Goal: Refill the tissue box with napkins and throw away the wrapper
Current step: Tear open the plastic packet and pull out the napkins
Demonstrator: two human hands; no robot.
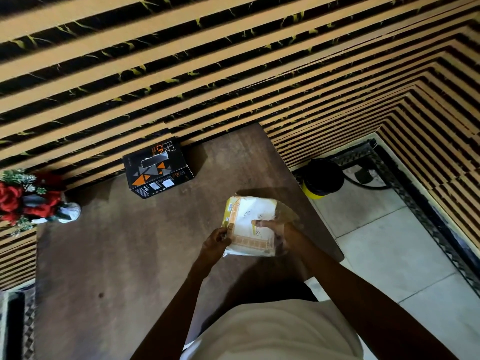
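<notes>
A black tissue box (158, 168) with orange triangles and a slot in its top stands at the back of the brown table (124, 255), against the striped wall. Above the table's right part I hold a pack of white napkins (250, 224) in a clear wrapper with yellow-orange print. My left hand (217, 241) pinches the pack's left edge. My right hand (281, 233) grips its right side, thumb lying across the top. Loose clear wrapper (287, 213) sticks out past the right hand.
A black bin with a yellow base (322, 179) stands on the tiled floor to the right of the table. A vase of red flowers (31, 198) sits at the table's back left. The striped wall runs along the far edge.
</notes>
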